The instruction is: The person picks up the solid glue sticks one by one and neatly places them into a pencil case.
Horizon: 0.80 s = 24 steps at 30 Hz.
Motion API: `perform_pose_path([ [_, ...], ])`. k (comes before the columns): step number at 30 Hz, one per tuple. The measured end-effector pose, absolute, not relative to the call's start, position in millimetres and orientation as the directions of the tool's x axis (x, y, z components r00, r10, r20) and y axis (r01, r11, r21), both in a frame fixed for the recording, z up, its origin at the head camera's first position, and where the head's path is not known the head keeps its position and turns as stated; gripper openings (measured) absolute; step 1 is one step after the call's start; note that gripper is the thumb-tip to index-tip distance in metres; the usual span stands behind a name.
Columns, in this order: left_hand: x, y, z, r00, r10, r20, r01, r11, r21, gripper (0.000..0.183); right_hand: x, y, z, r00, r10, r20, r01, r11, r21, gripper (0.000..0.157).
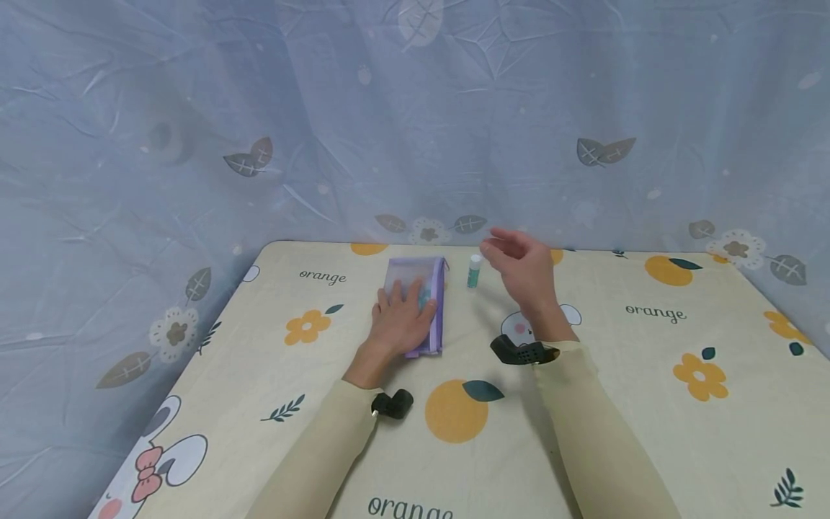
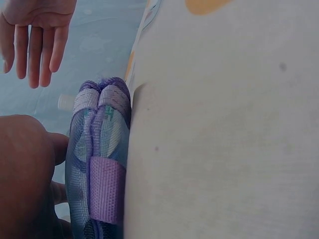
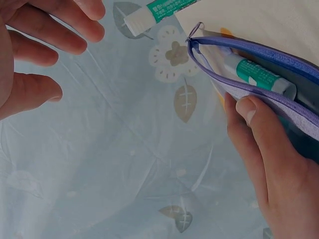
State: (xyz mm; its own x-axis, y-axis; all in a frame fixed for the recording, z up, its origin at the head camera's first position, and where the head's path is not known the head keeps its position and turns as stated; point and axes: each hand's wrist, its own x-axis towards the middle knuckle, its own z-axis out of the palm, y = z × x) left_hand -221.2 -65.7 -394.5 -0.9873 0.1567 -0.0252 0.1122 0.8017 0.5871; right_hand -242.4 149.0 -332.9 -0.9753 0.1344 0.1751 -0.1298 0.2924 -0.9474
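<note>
My left hand (image 1: 400, 324) rests on a purple mesh zipper pouch (image 1: 405, 268) with its fingers spread over the top. In the right wrist view the pouch's zipper (image 3: 234, 44) gapes, and a green glue stick with a white cap (image 3: 259, 74) lies inside. The left thumb (image 3: 246, 108) touches the pouch's edge there. A second glue stick (image 1: 474, 272) stands upright on the table, just right of the pouch. Beside and above it my right hand (image 1: 521, 270) is raised, fingers loosely bent and holding nothing.
A cream tablecloth (image 1: 570, 432) printed with oranges, flowers and the word orange covers the table. Behind the table's far edge hangs a pale blue curtain (image 1: 415, 130) with leaf prints. Each wrist wears a black camera band.
</note>
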Motion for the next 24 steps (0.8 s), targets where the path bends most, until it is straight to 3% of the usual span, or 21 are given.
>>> perform_pose_path([
  [24, -222, -65, -397, -0.987, 0.157, -0.020, 0.117, 0.807, 0.579, 0.065, -253, 150, -356, -0.982, 0.166, 0.086, -0.032, 0.303, -0.952, 0.062],
])
